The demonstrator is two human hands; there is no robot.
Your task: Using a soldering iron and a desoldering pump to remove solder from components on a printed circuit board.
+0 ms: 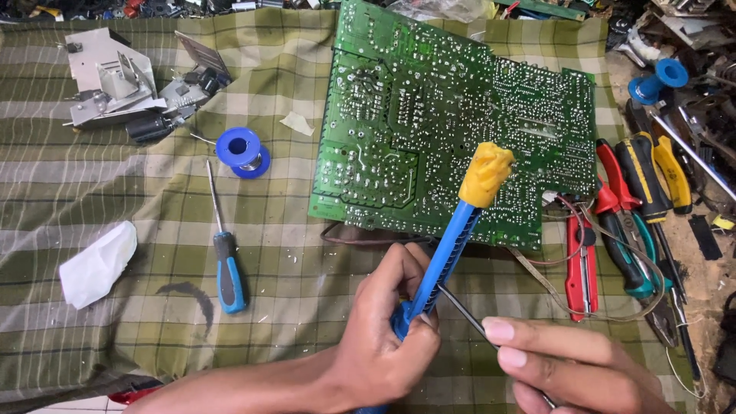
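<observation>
My left hand [383, 337] grips the lower end of a blue pump-like tool [448, 249] with a yellow cap [486, 173], tilted up toward the right. My right hand [571, 364] pinches a thin dark metal rod [460, 308] whose tip touches the blue tool near my left fingers. Just beyond them a large green circuit board [429, 115] lies solder side up on a green checked cloth [115, 199].
A blue-handled screwdriver [226, 261], a blue solder spool [241, 150] and a white tissue [98, 263] lie to the left. Grey metal parts [123, 80] sit at the far left. Red and yellow-handled pliers [625, 207] and another blue spool [658, 79] crowd the right.
</observation>
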